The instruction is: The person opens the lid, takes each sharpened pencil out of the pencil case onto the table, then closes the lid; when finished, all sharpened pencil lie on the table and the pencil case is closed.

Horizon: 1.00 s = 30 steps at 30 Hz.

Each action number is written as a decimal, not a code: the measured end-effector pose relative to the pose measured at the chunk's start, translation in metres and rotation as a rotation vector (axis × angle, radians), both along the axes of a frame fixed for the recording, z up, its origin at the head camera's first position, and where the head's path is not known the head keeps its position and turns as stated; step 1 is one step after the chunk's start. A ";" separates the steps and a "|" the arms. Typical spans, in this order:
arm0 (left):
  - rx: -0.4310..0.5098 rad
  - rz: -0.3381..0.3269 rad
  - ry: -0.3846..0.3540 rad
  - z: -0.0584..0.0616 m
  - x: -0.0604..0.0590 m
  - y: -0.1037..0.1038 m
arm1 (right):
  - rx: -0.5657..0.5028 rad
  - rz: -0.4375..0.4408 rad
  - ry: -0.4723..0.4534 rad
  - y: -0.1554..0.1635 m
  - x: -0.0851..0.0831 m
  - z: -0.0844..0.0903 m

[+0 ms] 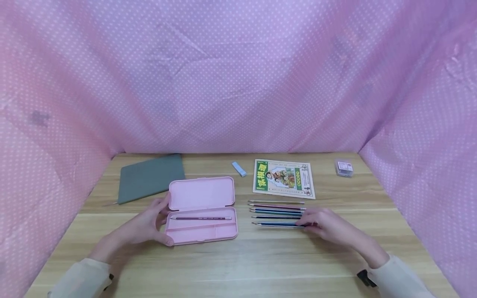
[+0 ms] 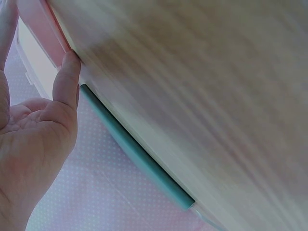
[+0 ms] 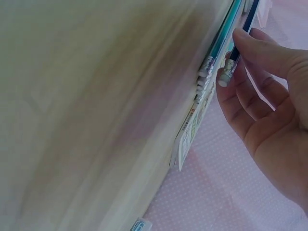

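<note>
A pink pencil case (image 1: 201,193) lies with its lid raised, and one dark red pencil (image 1: 201,218) rests in its long compartment. At the case's left side, my left hand (image 1: 147,223) grips it, thumb at the front corner and fingers by the hinge side. My right hand (image 1: 329,225) pinches a dark blue pencil (image 3: 234,54) near its eraser end, thumb against fingertips. In the right wrist view this pencil is raised off the table beside other pencils (image 3: 207,66). Several pencils (image 1: 277,206) lie in a row, tips pointing left.
Behind the case is a dark green notebook (image 1: 149,178). A light blue strip-shaped item (image 1: 239,169), an illustrated booklet (image 1: 284,179) and a small clear box (image 1: 344,168) stand along the back of the wooden table (image 1: 238,269). Pink dotted cloth (image 1: 238,82) hangs around it.
</note>
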<state>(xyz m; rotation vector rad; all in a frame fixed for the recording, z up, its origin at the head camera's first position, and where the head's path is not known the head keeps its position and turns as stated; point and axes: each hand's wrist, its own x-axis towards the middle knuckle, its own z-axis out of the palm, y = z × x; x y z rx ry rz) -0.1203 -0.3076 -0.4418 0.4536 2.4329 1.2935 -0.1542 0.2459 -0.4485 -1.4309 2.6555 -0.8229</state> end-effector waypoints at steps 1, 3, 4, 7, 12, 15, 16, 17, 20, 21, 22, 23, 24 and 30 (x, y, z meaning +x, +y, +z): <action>0.001 -0.003 0.000 0.000 0.000 0.000 | 0.002 -0.004 0.001 0.001 0.001 -0.001; 0.009 -0.007 -0.003 0.000 -0.001 0.000 | 0.003 -0.003 0.001 0.002 0.002 -0.002; 0.015 -0.009 -0.007 0.000 -0.001 0.001 | 0.004 -0.002 0.001 0.003 0.003 -0.003; 0.024 -0.009 -0.011 -0.001 -0.001 0.001 | 0.008 -0.001 0.007 0.005 0.004 -0.004; 0.029 -0.012 -0.013 -0.002 0.000 0.001 | 0.008 0.000 0.022 0.006 0.004 -0.007; 0.036 -0.014 -0.013 -0.003 0.001 0.001 | 0.009 0.005 0.041 0.005 0.004 -0.008; 0.039 -0.015 -0.011 -0.003 0.002 0.000 | 0.011 0.004 0.041 0.005 0.004 -0.008; 0.042 -0.015 -0.008 -0.004 0.002 0.000 | 0.016 0.002 0.042 0.004 0.004 -0.008; 0.035 -0.015 0.005 -0.004 0.002 -0.001 | 0.040 -0.017 0.017 0.002 0.004 -0.007; 0.030 -0.014 0.010 -0.004 0.002 -0.001 | 0.049 -0.028 0.004 0.002 0.004 -0.006; 0.025 -0.016 0.013 -0.003 0.001 -0.001 | 0.057 -0.038 -0.006 0.001 0.004 -0.005; 0.017 -0.016 0.018 -0.003 0.001 -0.001 | 0.065 -0.046 -0.015 0.001 0.004 -0.005; 0.012 -0.016 0.019 -0.002 0.001 -0.001 | 0.070 -0.052 -0.026 0.000 0.004 -0.004; 0.035 -0.021 0.013 0.000 0.001 -0.001 | 0.065 -0.047 -0.046 -0.002 0.003 -0.002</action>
